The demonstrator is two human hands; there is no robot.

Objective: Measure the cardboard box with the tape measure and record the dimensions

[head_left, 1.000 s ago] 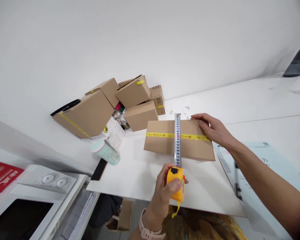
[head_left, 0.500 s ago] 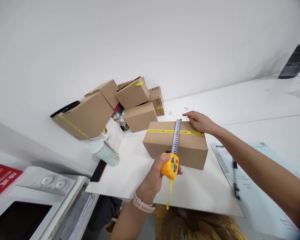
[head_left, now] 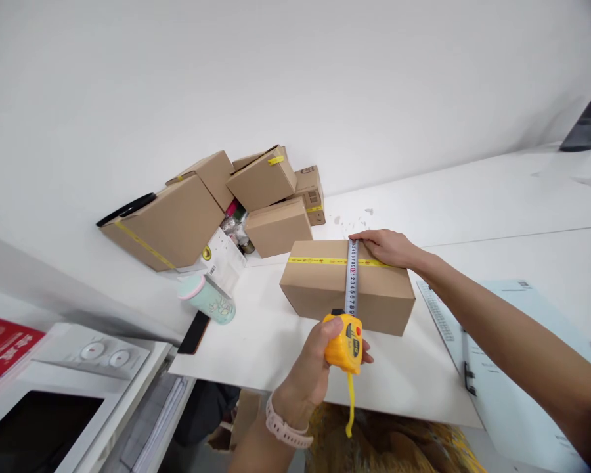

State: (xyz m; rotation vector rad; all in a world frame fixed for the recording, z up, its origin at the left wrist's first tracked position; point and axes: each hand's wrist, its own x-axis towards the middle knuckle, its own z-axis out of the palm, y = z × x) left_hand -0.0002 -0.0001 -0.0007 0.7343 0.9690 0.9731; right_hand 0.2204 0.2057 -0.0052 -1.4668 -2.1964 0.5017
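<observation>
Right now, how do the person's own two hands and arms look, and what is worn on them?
The left hand and right hand are ungloved, and the forearms show no sleeves. A pale pink, perforated band goes around the left wrist; none shows on the right one.

Our left hand (head_left: 315, 358) is curled tight before the box (head_left: 320, 282), thumb uppermost, left forearm (head_left: 259, 443) slanted toward it. Our right hand (head_left: 389, 247) lies at the box's far edge, fingers outstretched, right forearm (head_left: 497, 322) extended from the box's right.
</observation>
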